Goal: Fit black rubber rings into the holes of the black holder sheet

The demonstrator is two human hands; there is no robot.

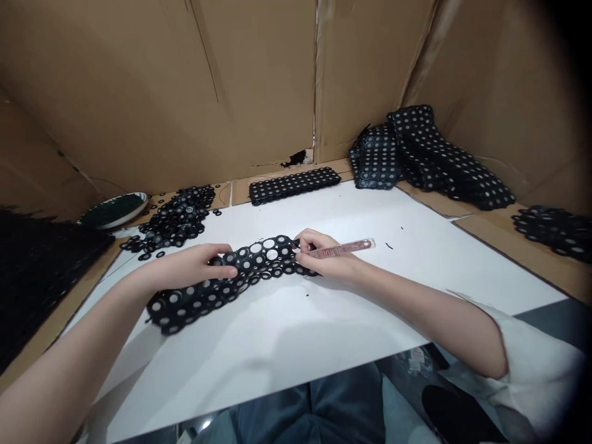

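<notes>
A strip of linked black rings (197, 303) lies across the white work surface in front of me, bent where both hands meet it. Near its middle, my left hand (198, 266) grips the strip between thumb and fingers. At the right end, the fingers of my right hand (319, 250) are closed around a slim, flat tool with a reddish, lettered label (342, 248). Its working tip is hidden by the fingers and the strip, so I cannot tell its kind. Two wider white gaps show among the rings close to the right hand.
Loose black rings (178, 216) are heaped at the back left beside a shallow dish (115, 211). A flat ringed strip (296, 185) lies along the back edge. Larger ringed pieces (444, 154) are piled at the back right. Cardboard walls (259, 80) enclose the white board (277, 345).
</notes>
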